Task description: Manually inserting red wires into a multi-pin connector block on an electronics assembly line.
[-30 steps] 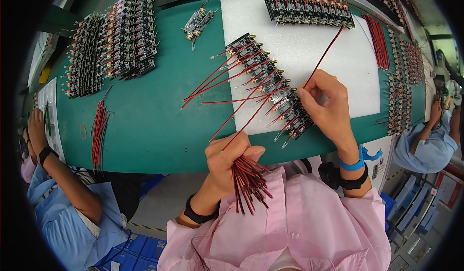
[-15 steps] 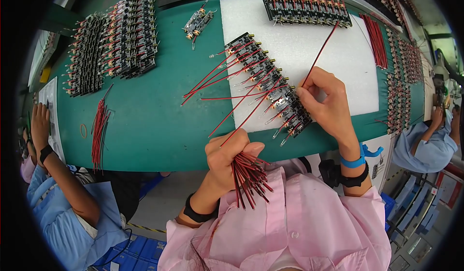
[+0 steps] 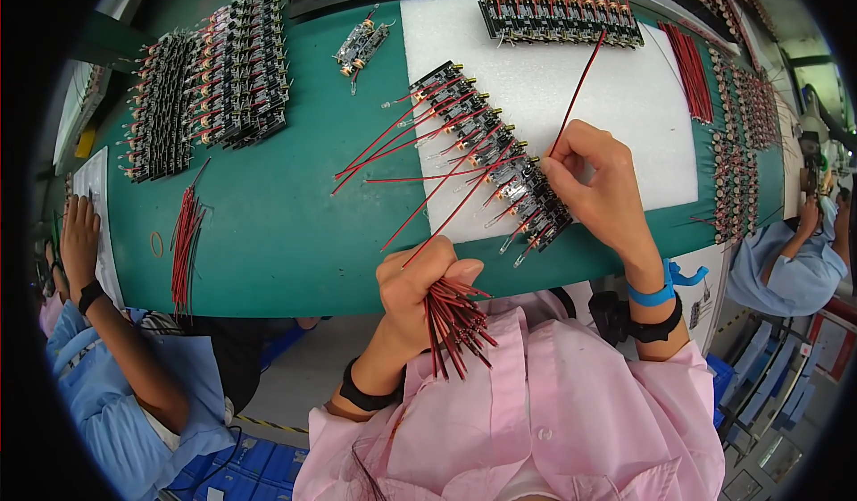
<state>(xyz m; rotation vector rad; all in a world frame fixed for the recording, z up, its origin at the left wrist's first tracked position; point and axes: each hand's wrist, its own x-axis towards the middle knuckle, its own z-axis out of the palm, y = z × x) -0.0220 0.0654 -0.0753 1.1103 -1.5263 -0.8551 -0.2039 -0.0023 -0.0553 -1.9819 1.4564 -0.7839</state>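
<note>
A bundle of red-and-black wires (image 3: 455, 322) is clenched in my left hand (image 3: 415, 288), below the table's near edge. My right hand (image 3: 594, 175) pinches a single red-and-black wire (image 3: 580, 86) that rises from the fingertips toward the far row of boards. Those fingertips are at the right side of a slanting row of small circuit boards (image 3: 491, 148); whether the wire's lower end touches a board is hidden. Several red wires stick out leftward from this row, along with clear small LEDs. The row lies partly on a white foam sheet (image 3: 652, 153).
Another board row (image 3: 562, 10) stands at the foam's far edge. Stacked boards (image 3: 237, 68), two loose boards (image 3: 361, 47), a wire bundle (image 3: 186, 251) and a rubber band (image 3: 157, 244) lie on the green mat (image 3: 268, 206). More wires (image 3: 686, 72) lie right. Co-workers sit at both sides.
Both hands have barely moved and keep their grips. The view has shifted slightly, and the single wire in my right hand stands a little further left.
</note>
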